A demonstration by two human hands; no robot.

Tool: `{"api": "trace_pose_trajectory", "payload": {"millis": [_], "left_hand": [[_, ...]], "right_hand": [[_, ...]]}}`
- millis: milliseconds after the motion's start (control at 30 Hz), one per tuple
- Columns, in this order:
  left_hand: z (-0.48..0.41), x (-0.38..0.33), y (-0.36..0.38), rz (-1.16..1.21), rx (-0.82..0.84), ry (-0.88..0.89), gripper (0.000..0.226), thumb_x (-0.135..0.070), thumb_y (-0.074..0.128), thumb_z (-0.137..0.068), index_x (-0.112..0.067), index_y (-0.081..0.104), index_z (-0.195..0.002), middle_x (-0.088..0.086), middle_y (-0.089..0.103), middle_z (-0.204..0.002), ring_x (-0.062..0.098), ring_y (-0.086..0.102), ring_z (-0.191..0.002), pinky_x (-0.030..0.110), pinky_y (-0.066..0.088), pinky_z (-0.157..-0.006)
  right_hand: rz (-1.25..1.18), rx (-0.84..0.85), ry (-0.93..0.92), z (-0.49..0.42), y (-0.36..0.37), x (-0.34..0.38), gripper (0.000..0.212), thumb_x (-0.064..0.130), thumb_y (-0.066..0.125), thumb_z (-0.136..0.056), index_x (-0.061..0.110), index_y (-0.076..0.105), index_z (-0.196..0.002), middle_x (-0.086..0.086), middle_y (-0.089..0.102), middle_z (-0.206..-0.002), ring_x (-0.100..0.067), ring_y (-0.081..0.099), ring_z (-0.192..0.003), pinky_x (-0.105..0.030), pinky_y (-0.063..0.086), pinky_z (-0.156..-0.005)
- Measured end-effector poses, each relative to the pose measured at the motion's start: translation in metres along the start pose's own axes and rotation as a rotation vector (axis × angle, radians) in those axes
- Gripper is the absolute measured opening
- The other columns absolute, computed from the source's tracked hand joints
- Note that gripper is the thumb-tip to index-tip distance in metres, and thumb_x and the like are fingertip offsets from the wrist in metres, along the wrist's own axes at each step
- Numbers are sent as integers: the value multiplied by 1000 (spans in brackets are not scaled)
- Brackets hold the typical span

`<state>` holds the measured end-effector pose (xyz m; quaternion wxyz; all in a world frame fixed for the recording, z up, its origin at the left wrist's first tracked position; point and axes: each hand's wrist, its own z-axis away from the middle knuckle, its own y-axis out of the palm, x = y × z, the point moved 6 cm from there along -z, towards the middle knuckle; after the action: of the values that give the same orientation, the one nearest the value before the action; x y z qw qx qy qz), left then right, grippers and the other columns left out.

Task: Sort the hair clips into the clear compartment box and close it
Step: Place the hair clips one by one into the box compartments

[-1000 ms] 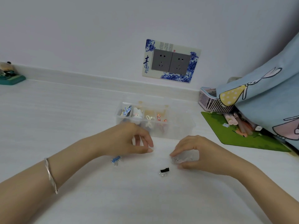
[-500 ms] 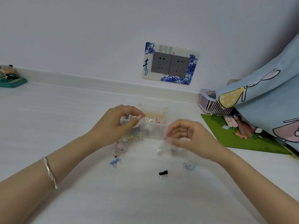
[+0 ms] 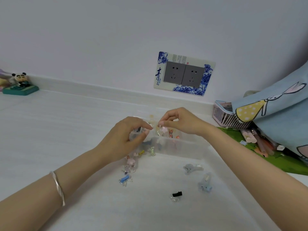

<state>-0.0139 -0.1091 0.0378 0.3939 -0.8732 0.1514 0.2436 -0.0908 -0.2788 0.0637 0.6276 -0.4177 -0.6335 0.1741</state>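
The clear compartment box (image 3: 186,147) stands open on the white table, with small clips in its back cells. My left hand (image 3: 126,140) hovers over its left cells, pinching a white clip (image 3: 150,133). My right hand (image 3: 180,121) is above the box's middle, fingertips closed on a small pink clip (image 3: 163,129). Loose clips lie in front: a pink one (image 3: 130,161), a blue one (image 3: 125,179), a black one (image 3: 177,195), a grey-blue one (image 3: 191,168) and a pale blue one (image 3: 205,183).
A pink basket (image 3: 225,116), a green mat (image 3: 273,155) with pens and a blue patterned cloth (image 3: 283,114) crowd the right side. A panda figure on a green base (image 3: 20,85) sits far left. A socket plate (image 3: 183,74) is on the wall.
Both hands rose from the table to above the box, each carrying a clip. Several clips that the hands had covered now lie exposed in front of the box.
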Motion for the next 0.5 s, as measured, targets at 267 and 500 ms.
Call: {"api": "trace_pose_trajectory", "payload": {"millis": [267,500], "left_hand": [[2,-13,2,22,7,49,22,-33,48,-89,-31,65,-103,-19,62,-104,-3,52,-104,20,41,-92],[10,-29,19,44,127,115,18,-21,55,-90,-27,65,-104,-12,65,-104,4,55,-103,24,44,-89]], "right_hand": [[137,-201,-79,16,-13,5,12,25,63,-88,21,74,-91,13,71,-92,-10,52,-72,-25,43,-76],[32,-46,-121,96,-21,22,10,19,70,-82,25,75,-87,14,73,-88,-3,60,-72,-20,44,-65]]}}
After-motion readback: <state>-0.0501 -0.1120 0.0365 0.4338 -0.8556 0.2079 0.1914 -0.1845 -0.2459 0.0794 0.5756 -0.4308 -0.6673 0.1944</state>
